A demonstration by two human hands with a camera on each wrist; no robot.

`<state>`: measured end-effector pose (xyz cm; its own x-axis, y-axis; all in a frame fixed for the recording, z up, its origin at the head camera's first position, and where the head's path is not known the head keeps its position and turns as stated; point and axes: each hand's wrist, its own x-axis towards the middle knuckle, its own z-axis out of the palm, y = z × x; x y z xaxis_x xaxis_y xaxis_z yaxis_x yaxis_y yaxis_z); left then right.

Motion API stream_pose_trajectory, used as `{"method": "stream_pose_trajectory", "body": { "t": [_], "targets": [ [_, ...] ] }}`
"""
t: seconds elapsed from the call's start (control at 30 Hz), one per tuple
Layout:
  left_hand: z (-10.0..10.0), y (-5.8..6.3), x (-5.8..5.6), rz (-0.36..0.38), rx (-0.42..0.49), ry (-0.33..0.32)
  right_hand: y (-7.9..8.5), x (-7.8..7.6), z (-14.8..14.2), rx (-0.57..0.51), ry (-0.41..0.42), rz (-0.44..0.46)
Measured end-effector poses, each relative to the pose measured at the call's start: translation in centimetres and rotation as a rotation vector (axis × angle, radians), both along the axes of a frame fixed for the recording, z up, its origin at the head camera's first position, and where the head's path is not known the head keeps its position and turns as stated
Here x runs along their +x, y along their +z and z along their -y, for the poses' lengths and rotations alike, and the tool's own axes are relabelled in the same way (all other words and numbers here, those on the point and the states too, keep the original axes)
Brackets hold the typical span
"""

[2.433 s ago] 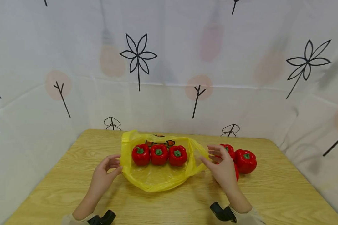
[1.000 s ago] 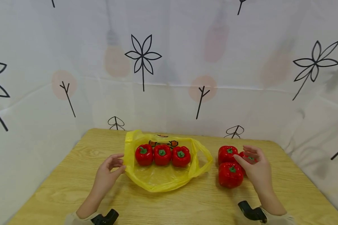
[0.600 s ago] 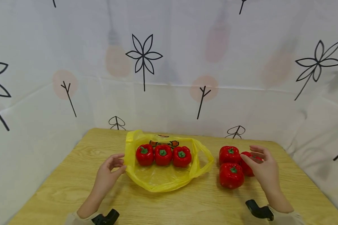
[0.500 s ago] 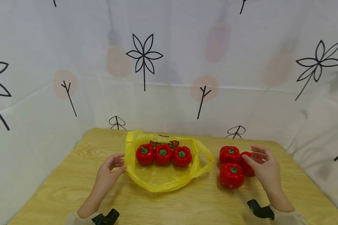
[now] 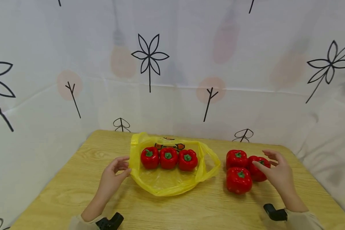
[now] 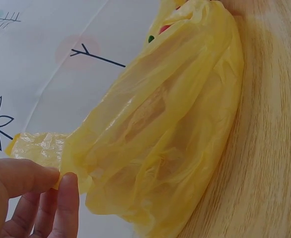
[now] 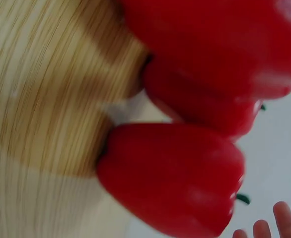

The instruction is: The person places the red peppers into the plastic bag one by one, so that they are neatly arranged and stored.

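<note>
A yellow plastic bag (image 5: 166, 183) stands with its mouth spread toward me, and three red bell peppers (image 5: 168, 158) sit side by side in it. My left hand (image 5: 113, 175) pinches the bag's left edge; in the left wrist view, the thumb and fingers (image 6: 68, 198) meet on the thin film. Three more red bell peppers (image 5: 239, 181) are grouped to the right of the bag. Over the rightmost pepper (image 5: 256, 172) of that group is my right hand (image 5: 281, 174), thumb and fingers spread apart. In the right wrist view its fingertips (image 7: 284, 220) show past the pepper's green stem.
All of this rests on a wooden table (image 5: 172, 214). Behind it hangs a pale cloth (image 5: 175, 64) with printed flowers and twigs. The bag's looped handle (image 5: 214, 161) sticks out toward the loose peppers.
My right hand has let go of the bag's right handle and moved right to the loose peppers, its fingers now over the rightmost one. The left hand keeps its pinch on the bag.
</note>
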<state>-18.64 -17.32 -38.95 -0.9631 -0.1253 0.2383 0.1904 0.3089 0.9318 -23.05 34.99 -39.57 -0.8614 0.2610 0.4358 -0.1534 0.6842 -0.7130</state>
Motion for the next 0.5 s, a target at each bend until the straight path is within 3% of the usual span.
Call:
{"method": "stream_pose_trajectory", "body": {
  "t": [0.17,0.27,0.5],
  "targets": [
    [0.0,0.0,0.0,0.001,-0.003,0.002,1.2,0.8,0.3,0.05,0.03,0.004],
    [0.0,0.0,0.0,0.001,-0.005,0.001,1.2,0.8,0.2,0.087,0.008,0.038],
    [0.0,0.0,0.0,-0.002,-0.002,-0.001,1.2,1.3,-0.1,0.114,0.102,0.164]
  ]
}}
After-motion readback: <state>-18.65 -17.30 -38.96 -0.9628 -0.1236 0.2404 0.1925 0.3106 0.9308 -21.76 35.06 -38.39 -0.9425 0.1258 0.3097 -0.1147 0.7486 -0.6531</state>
